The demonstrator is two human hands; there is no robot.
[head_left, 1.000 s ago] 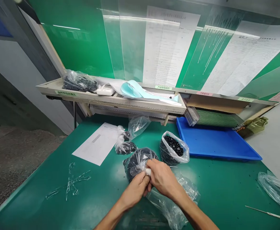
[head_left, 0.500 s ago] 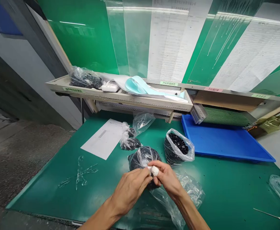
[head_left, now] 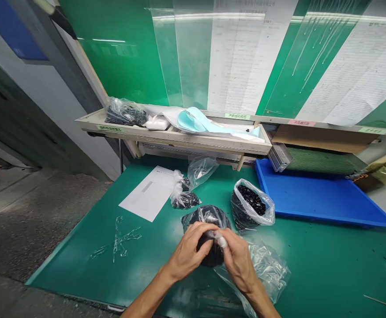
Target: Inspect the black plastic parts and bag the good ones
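Note:
A clear plastic bag filled with small black parts point(head_left: 206, 213) sits on the green table in front of me, its neck gathered at the top. My left hand point(head_left: 186, 252) curls around the near side of that neck, fingertips on the twisted plastic and thumb lower down. From the right, my right hand point(head_left: 239, 257) pinches the gathered end; a white wrap covers one of its digits. Behind my right hand stands an open bag of black pieces point(head_left: 252, 201). A crumpled empty plastic bag point(head_left: 269, 269) lies beside my right wrist.
Small tied bags point(head_left: 185, 200) lie near a white paper sheet point(head_left: 148, 194). Clear plastic strips point(head_left: 118, 240) rest at the left. A blue tray point(head_left: 325, 194) occupies the back right, below a shelf point(head_left: 179, 138). A thin rod point(head_left: 383, 302) lies at the lower right.
My left hand has opened its grip wider around the bag's neck, with the thumb apart from the fingers. My right hand has shifted slightly at the neck. The whole view has moved a little.

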